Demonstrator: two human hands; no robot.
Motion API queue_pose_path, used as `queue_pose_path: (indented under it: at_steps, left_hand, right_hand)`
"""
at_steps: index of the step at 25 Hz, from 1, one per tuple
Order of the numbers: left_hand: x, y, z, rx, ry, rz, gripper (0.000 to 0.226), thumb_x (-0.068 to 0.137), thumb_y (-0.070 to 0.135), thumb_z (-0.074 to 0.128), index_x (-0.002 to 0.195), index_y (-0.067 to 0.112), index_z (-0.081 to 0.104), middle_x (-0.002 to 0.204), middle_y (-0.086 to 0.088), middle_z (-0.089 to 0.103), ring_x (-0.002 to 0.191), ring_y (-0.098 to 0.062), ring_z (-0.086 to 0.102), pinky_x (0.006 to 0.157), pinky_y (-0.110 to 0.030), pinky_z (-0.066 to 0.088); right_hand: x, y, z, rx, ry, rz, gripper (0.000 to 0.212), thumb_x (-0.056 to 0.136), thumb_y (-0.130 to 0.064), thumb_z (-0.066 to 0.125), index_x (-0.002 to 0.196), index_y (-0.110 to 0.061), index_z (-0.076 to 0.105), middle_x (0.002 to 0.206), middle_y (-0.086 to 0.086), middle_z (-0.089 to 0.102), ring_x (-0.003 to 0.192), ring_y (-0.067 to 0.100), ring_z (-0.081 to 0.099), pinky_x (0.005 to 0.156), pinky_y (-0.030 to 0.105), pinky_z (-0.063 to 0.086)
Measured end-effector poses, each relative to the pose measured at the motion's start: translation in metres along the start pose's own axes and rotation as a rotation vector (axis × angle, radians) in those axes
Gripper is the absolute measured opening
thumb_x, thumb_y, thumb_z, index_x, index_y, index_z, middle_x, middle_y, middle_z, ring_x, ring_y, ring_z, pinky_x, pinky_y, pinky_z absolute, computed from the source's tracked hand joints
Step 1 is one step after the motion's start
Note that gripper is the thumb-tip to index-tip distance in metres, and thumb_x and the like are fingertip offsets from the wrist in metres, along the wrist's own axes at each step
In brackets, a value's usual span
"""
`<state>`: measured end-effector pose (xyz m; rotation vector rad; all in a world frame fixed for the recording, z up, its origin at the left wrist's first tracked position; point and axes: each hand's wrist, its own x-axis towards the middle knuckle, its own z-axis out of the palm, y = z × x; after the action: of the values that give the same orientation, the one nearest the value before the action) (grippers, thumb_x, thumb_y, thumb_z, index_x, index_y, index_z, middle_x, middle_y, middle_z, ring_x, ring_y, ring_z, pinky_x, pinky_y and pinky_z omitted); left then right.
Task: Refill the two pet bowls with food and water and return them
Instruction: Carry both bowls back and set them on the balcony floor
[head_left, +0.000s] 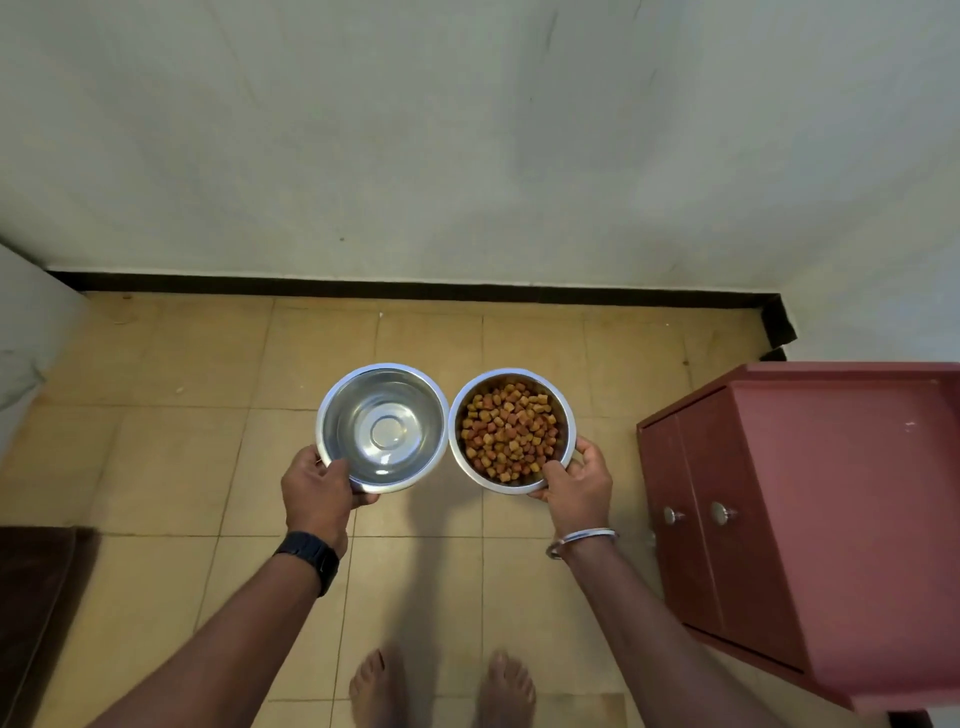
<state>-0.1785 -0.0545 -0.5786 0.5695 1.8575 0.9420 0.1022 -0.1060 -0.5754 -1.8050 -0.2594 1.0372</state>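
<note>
Two steel pet bowls are held side by side above the tiled floor, their rims touching. The left bowl (383, 427) looks to hold clear water over its shiny bottom. My left hand (318, 486) grips its near rim, with a black watch on the wrist. The right bowl (511, 431) is filled with brown kibble. My right hand (576, 480) holds its near right rim, thumb inside the edge, a metal bangle on the wrist.
A red-brown cabinet (810, 519) with two knobbed doors stands at the right. A white wall with a black skirting (415, 288) runs ahead. A dark mat (36, 597) lies at the left. My bare feet (441, 691) stand on beige tiles.
</note>
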Motion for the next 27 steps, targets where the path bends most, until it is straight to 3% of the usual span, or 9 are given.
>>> queue_pose_path:
  at_steps: [5, 10, 16, 20, 27]
  left_hand:
    - [0.095, -0.099, 0.043, 0.009, 0.001, -0.035, 0.024, 0.094, -0.011, 0.053, 0.109, 0.004, 0.064, 0.093, -0.021, 0.067, 0.062, -0.03, 0.065, 0.045, -0.03, 0.061]
    - [0.166, -0.184, 0.077, 0.007, -0.004, -0.07, 0.026, 0.096, -0.011, 0.052, 0.116, 0.002, 0.061, 0.099, -0.022, 0.064, 0.069, -0.034, 0.063, 0.044, -0.032, 0.061]
    - [0.219, -0.253, 0.108, 0.03, -0.023, -0.106, 0.023, 0.096, -0.01, 0.053, 0.114, 0.003, 0.059, 0.094, -0.02, 0.063, 0.065, -0.032, 0.064, 0.042, -0.031, 0.06]
    - [0.239, -0.275, 0.121, 0.048, -0.044, -0.12, 0.024, 0.096, -0.008, 0.055, 0.115, 0.006, 0.06, 0.092, -0.018, 0.066, 0.064, -0.028, 0.065, 0.042, -0.03, 0.059]
    - [0.257, -0.291, 0.133, 0.04, -0.051, -0.148, 0.027, 0.095, -0.009, 0.056, 0.114, 0.009, 0.061, 0.094, -0.018, 0.07, 0.066, -0.029, 0.07, 0.044, -0.032, 0.06]
  right_hand:
    - [0.083, 0.106, 0.034, -0.037, 0.004, 0.017, 0.048, 0.09, 0.012, 0.06, 0.135, -0.007, 0.062, 0.118, 0.023, 0.077, 0.102, 0.04, 0.078, 0.063, 0.042, 0.067]
    - [0.152, 0.188, 0.053, -0.076, 0.024, 0.015, 0.047, 0.09, 0.012, 0.061, 0.134, -0.006, 0.063, 0.117, 0.024, 0.076, 0.092, 0.034, 0.077, 0.05, 0.031, 0.064]
    - [0.215, 0.26, 0.064, -0.157, 0.04, 0.037, 0.05, 0.089, 0.013, 0.062, 0.136, -0.004, 0.062, 0.123, 0.025, 0.074, 0.11, 0.044, 0.075, 0.084, 0.065, 0.065]
    - [0.237, 0.285, 0.072, -0.21, 0.011, 0.044, 0.049, 0.09, 0.011, 0.063, 0.135, -0.006, 0.062, 0.126, 0.022, 0.073, 0.117, 0.042, 0.072, 0.094, 0.066, 0.062]
    - [0.25, 0.303, 0.083, -0.24, 0.021, 0.069, 0.05, 0.088, 0.012, 0.062, 0.134, -0.008, 0.062, 0.126, 0.022, 0.072, 0.114, 0.042, 0.072, 0.093, 0.065, 0.062]
